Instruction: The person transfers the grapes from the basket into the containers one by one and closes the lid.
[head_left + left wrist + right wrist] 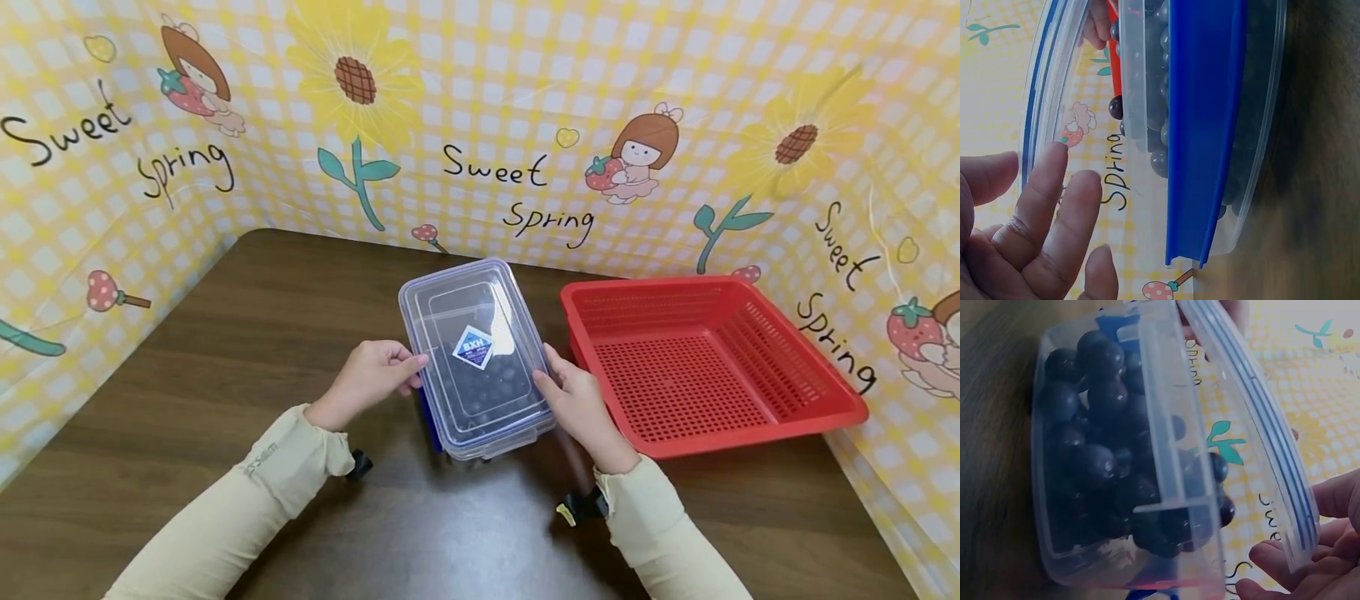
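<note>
A clear plastic lid [435, 321] with a blue-and-white diamond sticker [474, 347] is held over a clear food container [1129, 572]. In both wrist views a gap shows between lid and container. Dark, round, grape-like fruits [1094, 465] fill the container, some rising above its rim. My left hand [369, 379] pinches the lid's left edge between thumb and fingers. On the opposite edge, my right hand [581, 404] grips the lid, thumb on top and fingers underneath. A blue side clip [1207, 125] hangs down the container's left wall.
Just right of the container stands a red perforated basket [675, 442] on the dark wooden table [225, 333]. Yellow checked cloth [495, 100] with flowers and cartoon figures walls in the back and both sides.
</note>
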A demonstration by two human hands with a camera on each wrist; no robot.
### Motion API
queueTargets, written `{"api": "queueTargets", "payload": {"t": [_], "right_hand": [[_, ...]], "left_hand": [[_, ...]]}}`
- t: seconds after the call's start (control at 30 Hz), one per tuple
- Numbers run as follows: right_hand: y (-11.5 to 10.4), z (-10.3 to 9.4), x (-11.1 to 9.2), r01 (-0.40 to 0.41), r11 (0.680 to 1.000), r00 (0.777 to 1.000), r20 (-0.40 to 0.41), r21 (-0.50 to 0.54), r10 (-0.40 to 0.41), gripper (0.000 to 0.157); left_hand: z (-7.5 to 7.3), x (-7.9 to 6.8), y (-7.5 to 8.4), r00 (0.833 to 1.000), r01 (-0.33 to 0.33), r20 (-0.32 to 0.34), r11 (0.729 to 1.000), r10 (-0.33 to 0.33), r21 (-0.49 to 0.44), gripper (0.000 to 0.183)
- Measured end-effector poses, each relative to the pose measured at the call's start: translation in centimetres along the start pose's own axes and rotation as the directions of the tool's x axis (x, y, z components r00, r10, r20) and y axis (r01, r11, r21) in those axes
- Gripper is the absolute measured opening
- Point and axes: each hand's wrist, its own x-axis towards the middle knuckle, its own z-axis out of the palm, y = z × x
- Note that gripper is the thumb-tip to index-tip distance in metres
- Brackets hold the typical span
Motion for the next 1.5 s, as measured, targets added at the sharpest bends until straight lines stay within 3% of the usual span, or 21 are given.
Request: {"api": "queueTargets", "payload": {"t": [0.3, 0.47, 0.67, 1.27, 1.5], "right_hand": [[1.4, 0.4, 0.3, -0.021, 1.0, 0.998, 0.063, -0.003, 0.021, 0.048], [1.7, 0.8, 0.2, -0.016, 0.999, 0.999, 0.045, -0.047, 0.018, 0.047], [1.7, 1.5, 0.3, -0.052, 0.998, 0.998, 0.032, -0.024, 0.052, 0.046], [2.6, 1.6, 0.0, -0.108, 0.994, 0.994, 0.03, 0.032, 0.107, 0.044], [2.7, 1.5, 0.1, -0.089, 0.995, 0.996, 0.012, 0.045, 0.088, 0.044]], "left_hand": [[0.5, 0.7, -0.5, 1.0, 0.023, 0.01, 1.0, -0.023, 0.012, 0.029], [0.7, 0.7, -0.9, 0.998, 0.033, 0.051, 0.999, -0.035, 0.041, 0.03], [0.6, 0.4, -1.5, 0.995, 0.058, 0.077, 0.996, -0.063, 0.067, 0.029], [1.3, 0.8, -1.9, 0.993, 0.077, 0.08, 0.995, -0.082, 0.056, 0.03], [1.4, 1.1, -2.0, 0.994, 0.063, 0.083, 0.997, -0.067, 0.05, 0.031]]}}
